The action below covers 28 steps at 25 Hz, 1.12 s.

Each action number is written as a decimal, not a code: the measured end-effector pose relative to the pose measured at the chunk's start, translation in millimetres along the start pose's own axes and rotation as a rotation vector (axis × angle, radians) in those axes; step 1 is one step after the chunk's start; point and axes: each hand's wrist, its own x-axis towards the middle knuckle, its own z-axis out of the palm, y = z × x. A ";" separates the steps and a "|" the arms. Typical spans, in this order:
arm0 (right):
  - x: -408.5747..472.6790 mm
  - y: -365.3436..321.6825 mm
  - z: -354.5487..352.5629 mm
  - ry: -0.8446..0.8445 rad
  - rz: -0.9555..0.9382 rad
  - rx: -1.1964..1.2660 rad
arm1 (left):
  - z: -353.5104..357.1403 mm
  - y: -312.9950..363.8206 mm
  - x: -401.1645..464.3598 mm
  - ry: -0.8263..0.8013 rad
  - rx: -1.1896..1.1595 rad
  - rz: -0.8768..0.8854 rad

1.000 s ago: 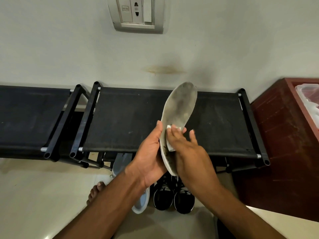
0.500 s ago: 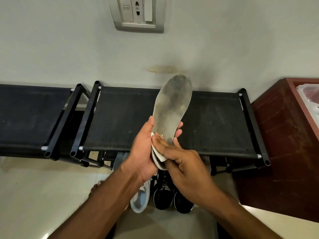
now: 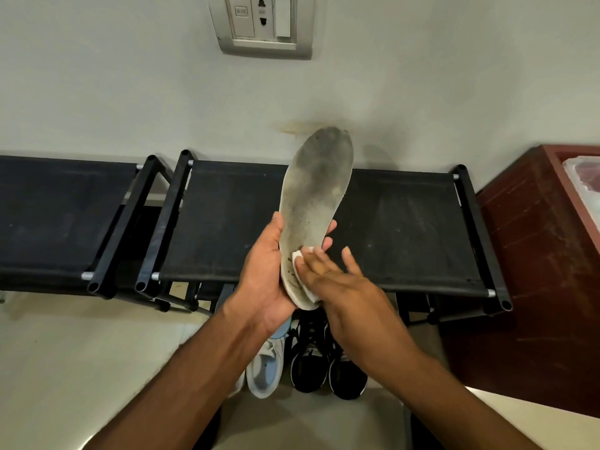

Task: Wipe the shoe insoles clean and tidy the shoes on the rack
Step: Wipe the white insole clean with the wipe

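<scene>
A dirty grey-white insole (image 3: 316, 196) stands upright in front of me, toe end up, above the black shoe rack (image 3: 406, 228). My left hand (image 3: 264, 280) grips its heel half from the left, with fingertips showing at its right edge. Flat against the heel end lies my right hand (image 3: 337, 287), pressing a small white wipe (image 3: 300, 264) onto the insole with the fingers spread. Below my hands, on the floor, stand a white and light-blue sneaker (image 3: 264, 368) and a pair of black sneakers (image 3: 328, 362).
A second black fabric rack (image 3: 58, 216) stands to the left. A dark red wooden cabinet (image 3: 535, 271) fills the right side, with a plastic-covered item on top. A wall socket plate (image 3: 264, 24) sits above. The floor is pale tile.
The insole has turned its dirty face more toward me and risen slightly. My right hand with the wipe slid down to the heel, then a little back up, fingers now spread flat.
</scene>
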 end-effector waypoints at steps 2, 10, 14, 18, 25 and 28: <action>3.6 6.3 4.2 0.017 0.004 -0.131 | 0.3 1.0 -0.7 -0.001 -0.005 0.004; 6.3 -2.2 -1.8 0.076 0.085 -0.052 | 7.6 -5.4 -6.3 0.014 -0.014 -0.007; 9.2 -3.5 -5.7 0.107 0.116 0.053 | 9.3 -13.5 -3.2 -0.017 0.023 0.010; 1.0 -20.9 -7.3 -0.027 0.029 0.327 | 2.2 -6.9 -0.7 -0.029 0.012 0.004; 2.1 -14.6 -0.6 0.037 0.052 0.102 | 1.3 -2.7 0.9 -0.034 -0.014 0.037; 0.2 -18.0 -1.2 0.022 0.019 0.159 | -3.7 -2.4 2.5 -0.031 0.010 0.038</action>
